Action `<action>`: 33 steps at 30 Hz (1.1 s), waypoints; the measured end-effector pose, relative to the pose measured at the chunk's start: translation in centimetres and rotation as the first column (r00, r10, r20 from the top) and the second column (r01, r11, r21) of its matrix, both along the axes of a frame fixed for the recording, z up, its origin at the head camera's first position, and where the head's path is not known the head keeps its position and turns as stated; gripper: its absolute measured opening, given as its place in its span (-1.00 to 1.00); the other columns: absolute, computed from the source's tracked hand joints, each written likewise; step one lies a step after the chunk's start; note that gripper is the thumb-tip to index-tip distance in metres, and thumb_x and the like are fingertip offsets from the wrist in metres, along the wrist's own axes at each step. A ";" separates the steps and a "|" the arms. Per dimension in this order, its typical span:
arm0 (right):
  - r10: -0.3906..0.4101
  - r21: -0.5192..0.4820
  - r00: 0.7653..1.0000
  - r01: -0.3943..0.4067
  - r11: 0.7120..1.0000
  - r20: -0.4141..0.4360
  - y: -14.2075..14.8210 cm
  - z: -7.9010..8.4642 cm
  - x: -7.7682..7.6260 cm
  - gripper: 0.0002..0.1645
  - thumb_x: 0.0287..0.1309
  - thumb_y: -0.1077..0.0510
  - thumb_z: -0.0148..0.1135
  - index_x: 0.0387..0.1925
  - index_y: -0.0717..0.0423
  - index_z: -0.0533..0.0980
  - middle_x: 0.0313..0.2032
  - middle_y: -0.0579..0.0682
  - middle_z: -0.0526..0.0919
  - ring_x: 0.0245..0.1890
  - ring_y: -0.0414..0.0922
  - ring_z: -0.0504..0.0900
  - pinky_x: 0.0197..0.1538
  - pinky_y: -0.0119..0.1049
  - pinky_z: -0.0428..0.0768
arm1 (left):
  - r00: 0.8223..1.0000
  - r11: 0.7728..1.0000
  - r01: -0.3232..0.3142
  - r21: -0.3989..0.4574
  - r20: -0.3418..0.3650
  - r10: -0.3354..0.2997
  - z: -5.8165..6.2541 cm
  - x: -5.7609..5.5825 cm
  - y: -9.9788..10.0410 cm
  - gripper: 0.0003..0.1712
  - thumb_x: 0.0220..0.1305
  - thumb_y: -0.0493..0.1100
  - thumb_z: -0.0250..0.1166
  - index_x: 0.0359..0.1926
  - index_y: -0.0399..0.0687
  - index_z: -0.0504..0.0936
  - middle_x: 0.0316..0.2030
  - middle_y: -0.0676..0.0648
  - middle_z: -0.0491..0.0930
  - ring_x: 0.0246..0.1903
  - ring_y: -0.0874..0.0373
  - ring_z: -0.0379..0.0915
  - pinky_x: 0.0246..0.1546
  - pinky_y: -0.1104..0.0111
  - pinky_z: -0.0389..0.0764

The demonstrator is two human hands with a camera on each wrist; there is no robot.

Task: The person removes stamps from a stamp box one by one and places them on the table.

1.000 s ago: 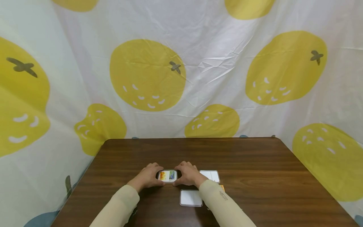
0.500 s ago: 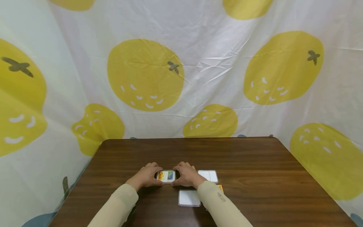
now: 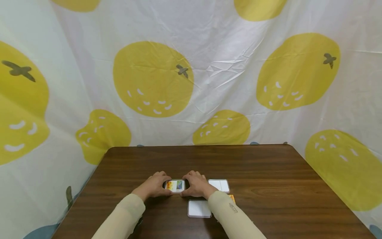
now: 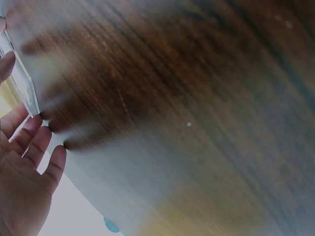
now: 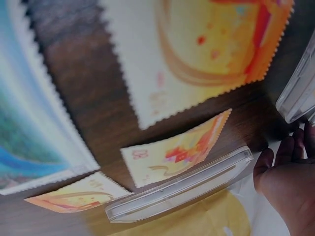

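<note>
A clear flat stamp case (image 3: 174, 186) lies on the table between both hands, with a yellow-orange stamp and a blue-green stamp showing in it. My left hand (image 3: 153, 186) grips its left end, thumb along the near edge and fingers at the far edge. At the opposite end, my right hand (image 3: 195, 184) holds it the same way. In the left wrist view, fingertips (image 4: 32, 123) meet a corner of the case (image 4: 22, 81), other fingers touching the tabletop. The right wrist view shows the case's corner (image 5: 298, 93) at the right fingers; most of the case is out of frame.
Two clear cases with white inserts lie to the right, one farther back (image 3: 219, 186) and one nearer (image 3: 199, 208), partly behind the right sleeve (image 3: 231, 212). Loose perforated stamps, orange (image 5: 226, 44) and blue (image 5: 34, 128), lie under the right forearm. A lemon-print curtain (image 3: 221, 83) hangs behind the table.
The head view has shifted slightly, moving everything a little left in the picture. Both hands keep their hold on the case, which stays in place.
</note>
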State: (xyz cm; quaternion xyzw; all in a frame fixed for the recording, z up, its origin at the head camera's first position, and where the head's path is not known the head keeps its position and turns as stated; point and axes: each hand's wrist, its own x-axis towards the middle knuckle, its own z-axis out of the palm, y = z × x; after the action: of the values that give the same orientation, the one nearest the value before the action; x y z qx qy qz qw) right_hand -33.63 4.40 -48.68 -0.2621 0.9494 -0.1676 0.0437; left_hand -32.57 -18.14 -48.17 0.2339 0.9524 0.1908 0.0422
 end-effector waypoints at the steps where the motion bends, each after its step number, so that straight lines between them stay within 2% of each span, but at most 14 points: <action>1: 0.000 0.001 1.000 0.000 1.000 0.001 0.0 0.0 0.0 -0.24 -0.03 -0.25 0.48 0.16 0.01 0.54 0.12 0.03 0.47 0.16 0.03 0.39 0.15 0.02 0.34 | 1.000 1.000 0.000 0.001 0.001 0.000 0.0 0.0 0.0 -0.31 0.09 0.09 0.49 0.16 -0.19 0.58 0.02 -0.16 0.48 0.03 -0.11 0.37 0.04 -0.08 0.39; 13: -0.010 -0.008 1.000 0.010 1.000 0.016 -0.1 0.0 0.0 -0.27 -0.05 -0.24 0.49 0.11 0.01 0.54 0.11 0.02 0.47 0.15 0.04 0.39 0.12 -0.01 0.33 | 0.998 0.999 0.042 0.029 -0.038 -0.041 -0.3 -0.2 -0.3 -0.34 0.04 0.07 0.52 0.09 -0.21 0.59 -0.08 -0.09 0.50 -0.09 -0.03 0.37 -0.05 -0.03 0.43; 33: -0.006 -0.022 1.000 0.006 1.000 0.001 0.0 -0.2 -0.2 -0.27 -0.06 -0.23 0.50 0.10 0.03 0.54 0.11 0.03 0.48 0.15 0.04 0.40 0.12 -0.01 0.34 | 0.997 0.995 0.056 0.078 -0.052 -0.052 -0.2 -0.2 -0.5 -0.39 -0.01 0.05 0.55 0.01 -0.19 0.60 -0.14 -0.07 0.53 -0.15 0.04 0.39 -0.10 0.04 0.44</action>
State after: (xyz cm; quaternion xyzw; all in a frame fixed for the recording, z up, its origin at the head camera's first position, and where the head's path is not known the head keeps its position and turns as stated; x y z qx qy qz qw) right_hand -33.79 4.43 -48.89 -0.2598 0.9482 -0.1782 0.0411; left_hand -32.80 -18.59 -48.36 0.2659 0.9381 0.2214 0.0142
